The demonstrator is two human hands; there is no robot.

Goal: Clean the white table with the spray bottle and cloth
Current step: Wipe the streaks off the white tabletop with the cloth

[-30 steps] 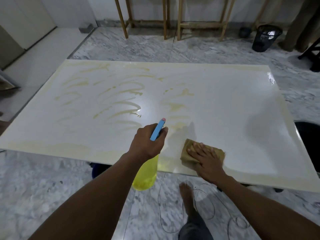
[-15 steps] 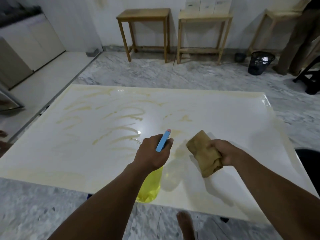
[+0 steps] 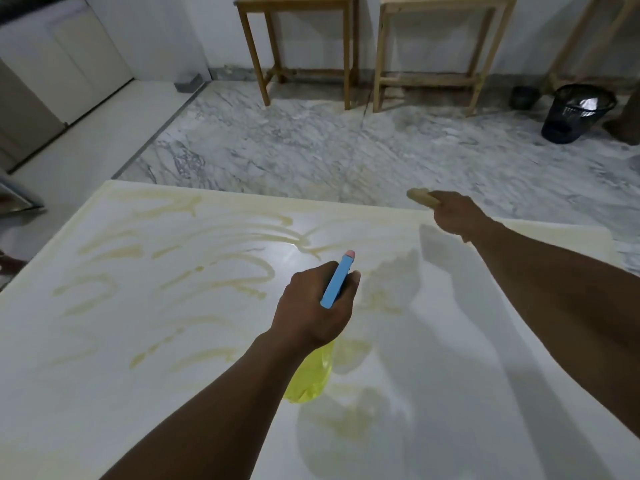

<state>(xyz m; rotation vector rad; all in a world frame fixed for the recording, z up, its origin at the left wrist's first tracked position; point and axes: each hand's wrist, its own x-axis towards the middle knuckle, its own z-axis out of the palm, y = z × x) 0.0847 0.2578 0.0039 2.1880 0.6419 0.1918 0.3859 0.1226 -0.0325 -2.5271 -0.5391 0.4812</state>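
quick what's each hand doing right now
Left hand: closed round the spray bottle.
Right hand: closed round the cloth.

The white table (image 3: 104, 393) has a glossy top smeared with yellowish streaks and curved wipe marks, thickest over its left half and along its far edge. The right part of the table looks cleaner and carries soft shadows.

The spray bottle (image 3: 311, 379) has a see-through yellow body and a blue head with a pink tip. It hangs above the middle of the table, tilted so the nozzle points at the table's far side, gripped round the neck by the left hand (image 3: 311, 306).

The cloth (image 3: 420, 196) is tan and bunched up. Only one end shows from the right hand (image 3: 457, 213), at the table's far edge toward the right.
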